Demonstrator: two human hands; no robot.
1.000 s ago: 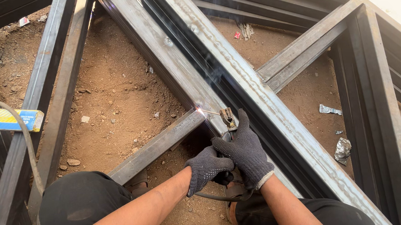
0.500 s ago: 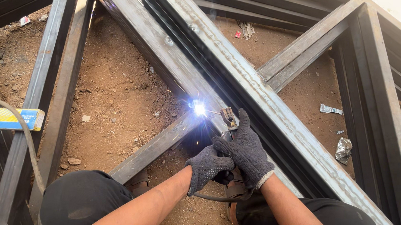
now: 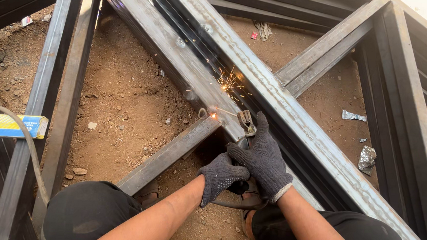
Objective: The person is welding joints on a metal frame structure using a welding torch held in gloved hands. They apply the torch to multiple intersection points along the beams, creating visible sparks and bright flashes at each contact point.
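I'm seeing both gloved hands, right hand (image 3: pixel 264 157) and left hand (image 3: pixel 220 177), curling their fingers tight around the welding holder (image 3: pixel 246 123), its rod tip glowing and throwing sparks (image 3: pixel 229 81) where the short bar (image 3: pixel 172 152) is meeting the long diagonal beam (image 3: pixel 178 48) over bare dirt (image 3: pixel 121 94).

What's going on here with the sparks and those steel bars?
A person crouches over a steel frame lying on dirt. The gloved right hand grips an electrode holder, and the gloved left hand steadies it from below. The rod tip glows at a joint where a crossbar meets a long beam, and sparks fly above it.
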